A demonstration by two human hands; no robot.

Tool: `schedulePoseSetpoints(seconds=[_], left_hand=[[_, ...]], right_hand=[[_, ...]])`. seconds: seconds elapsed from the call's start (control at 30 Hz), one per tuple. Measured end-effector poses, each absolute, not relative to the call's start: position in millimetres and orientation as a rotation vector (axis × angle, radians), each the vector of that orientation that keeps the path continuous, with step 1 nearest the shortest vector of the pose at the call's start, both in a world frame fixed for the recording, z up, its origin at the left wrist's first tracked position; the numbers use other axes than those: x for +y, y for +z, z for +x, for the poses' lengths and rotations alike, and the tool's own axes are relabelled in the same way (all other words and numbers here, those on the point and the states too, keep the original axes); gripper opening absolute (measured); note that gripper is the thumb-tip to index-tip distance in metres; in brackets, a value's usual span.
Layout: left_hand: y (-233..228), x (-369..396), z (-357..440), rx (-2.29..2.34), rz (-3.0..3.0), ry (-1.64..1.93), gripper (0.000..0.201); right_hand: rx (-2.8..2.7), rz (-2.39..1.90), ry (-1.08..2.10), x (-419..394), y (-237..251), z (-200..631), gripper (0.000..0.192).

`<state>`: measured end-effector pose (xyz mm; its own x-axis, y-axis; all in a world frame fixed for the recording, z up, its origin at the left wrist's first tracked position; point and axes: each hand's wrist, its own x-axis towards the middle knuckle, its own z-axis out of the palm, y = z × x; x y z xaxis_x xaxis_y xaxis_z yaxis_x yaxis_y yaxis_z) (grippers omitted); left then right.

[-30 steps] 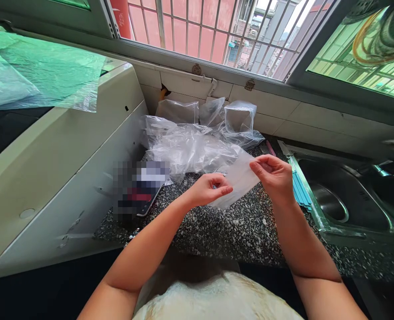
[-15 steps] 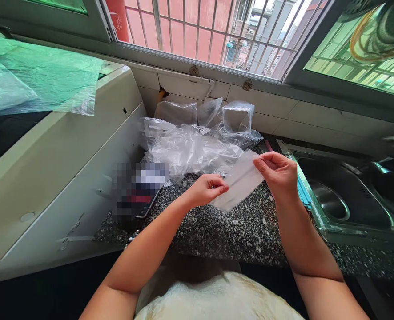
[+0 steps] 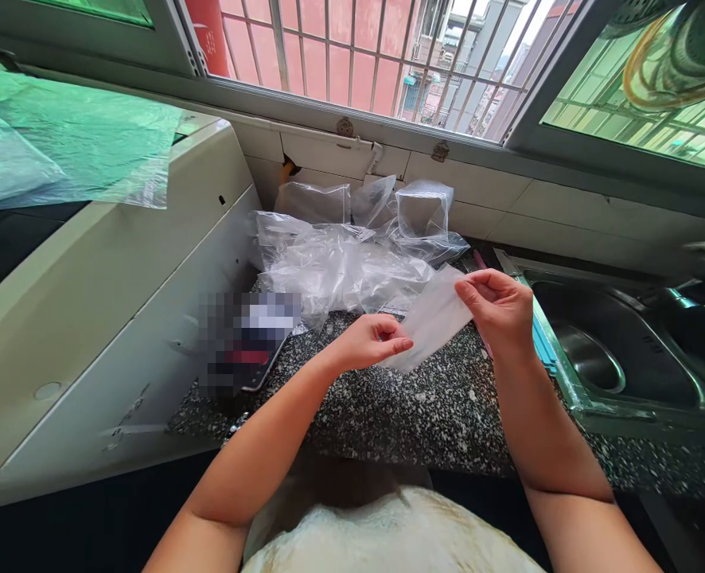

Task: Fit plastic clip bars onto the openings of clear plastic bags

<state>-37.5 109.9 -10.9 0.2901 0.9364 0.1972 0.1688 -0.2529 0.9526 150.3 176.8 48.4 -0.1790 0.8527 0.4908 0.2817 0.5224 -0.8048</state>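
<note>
- Since a second ago, only small shifts: the right hand (image 3: 504,313) has drifted slightly right, drawing the plastic bag (image 3: 436,317) with it, while the left hand (image 3: 373,342) stays nearly in place.
- From my end I see the bag near the center of the frame, held slanting between both hands above the speckled counter (image 3: 412,414).
- Right hand: thumb and fingertips pinched together on the bag's upper right edge, the other fingers curled.
- Left hand: curled nearly closed, thumb and fingers on the bag's lower left edge.
- Beyond them, a pile of clear bags (image 3: 352,270) takes up the back of the counter; three stand up along the wall, the rest overlap too much for me to count.
- One phone (image 3: 267,364), partly blurred out, lies left of center, beside a cream casing (image 3: 119,255) that closes off the left.
- At right, one sink (image 3: 573,398) borders the counter, with blue strips (image 3: 544,348) by its left rim, number unclear.
- Upper left, one green plastic sheet (image 3: 102,147); across the top, window bars (image 3: 278,40).
</note>
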Motion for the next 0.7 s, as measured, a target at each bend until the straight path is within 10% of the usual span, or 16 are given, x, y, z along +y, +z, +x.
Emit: schedulePoseSetpoints(seconds=[0.7], left_hand=[[-15.0, 112.0, -37.5, 1.079, 1.634, 0.953, 0.023]], right_hand=[[-1.646, -0.996, 0.577, 182.7, 55.6, 157.4, 0.016]])
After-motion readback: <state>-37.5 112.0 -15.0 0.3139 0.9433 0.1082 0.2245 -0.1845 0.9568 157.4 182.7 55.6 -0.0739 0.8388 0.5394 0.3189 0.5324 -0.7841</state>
